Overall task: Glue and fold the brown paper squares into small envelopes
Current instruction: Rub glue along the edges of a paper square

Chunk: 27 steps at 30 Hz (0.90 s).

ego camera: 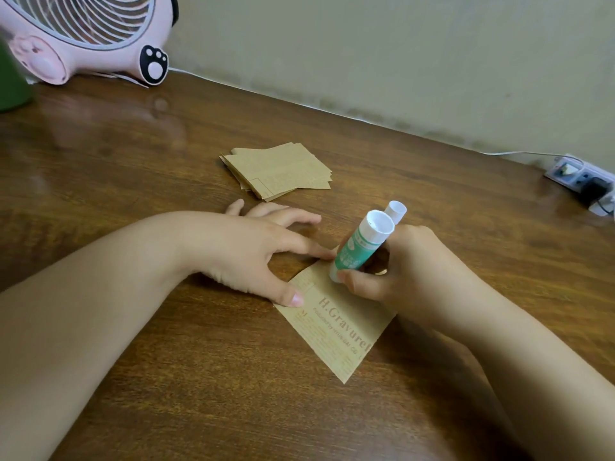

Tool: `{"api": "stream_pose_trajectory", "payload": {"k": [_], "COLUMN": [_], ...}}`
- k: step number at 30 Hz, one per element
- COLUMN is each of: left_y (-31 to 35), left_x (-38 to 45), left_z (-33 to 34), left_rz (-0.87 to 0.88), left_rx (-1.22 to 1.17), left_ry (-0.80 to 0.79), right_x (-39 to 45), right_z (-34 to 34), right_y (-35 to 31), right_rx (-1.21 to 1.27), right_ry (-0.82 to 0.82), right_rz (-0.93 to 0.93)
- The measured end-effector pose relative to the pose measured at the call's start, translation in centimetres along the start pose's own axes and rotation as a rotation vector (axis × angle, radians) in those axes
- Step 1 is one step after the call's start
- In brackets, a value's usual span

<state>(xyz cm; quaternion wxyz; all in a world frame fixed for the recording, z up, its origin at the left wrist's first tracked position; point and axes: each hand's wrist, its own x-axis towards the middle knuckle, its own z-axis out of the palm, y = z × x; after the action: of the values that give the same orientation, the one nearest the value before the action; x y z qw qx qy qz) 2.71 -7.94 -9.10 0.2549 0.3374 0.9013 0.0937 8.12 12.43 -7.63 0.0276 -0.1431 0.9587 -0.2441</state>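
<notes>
One brown printed paper square (336, 331) lies on the wooden table in front of me, turned like a diamond. My left hand (263, 251) presses on its left edge with straight thumb and forefinger. My right hand (402, 267) grips a green and white glue stick (359, 247), tilted with its lower end down on the paper's upper part. A white cap (396, 211) sticks up behind the glue stick, held in the same hand. A stack of several brown paper squares (278, 171) sits farther back on the table.
A pink desk fan (90, 31) stands at the back left beside a green object (13, 78). A power strip (582, 178) with a black plug and white cable lies at the back right along the wall. The wooden table (166, 377) stretches around my hands.
</notes>
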Motion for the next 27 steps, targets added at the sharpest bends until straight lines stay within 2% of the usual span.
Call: {"api": "stream_pose_trajectory", "payload": {"k": [7, 13, 16, 20, 27], "left_y": [-0.2, -0.3, -0.4, -0.4, -0.3], "left_x": [0.1, 0.2, 0.3, 0.3, 0.5], "left_z": [-0.1, -0.1, 0.0, 0.0, 0.2], "left_rz": [-0.034, -0.024, -0.017, -0.015, -0.026], "left_rx": [0.019, -0.004, -0.017, -0.009, 0.013], "left_ry": [-0.045, -0.028, -0.024, -0.018, 0.058], "right_x": [-1.8, -4.4, -4.7, -3.3, 0.3], "right_z": [-0.3, -1.2, -2.0, -2.0, 0.8], "right_y": [0.3, 0.8, 0.6, -0.6, -1.9], "right_rx": [-0.015, -0.059, 0.017, 0.101, -0.045], "right_ry": [0.021, -0.052, -0.052, 0.058, 0.039], "right_rz": [-0.004, 0.021, 0.069, 0.059, -0.026]}}
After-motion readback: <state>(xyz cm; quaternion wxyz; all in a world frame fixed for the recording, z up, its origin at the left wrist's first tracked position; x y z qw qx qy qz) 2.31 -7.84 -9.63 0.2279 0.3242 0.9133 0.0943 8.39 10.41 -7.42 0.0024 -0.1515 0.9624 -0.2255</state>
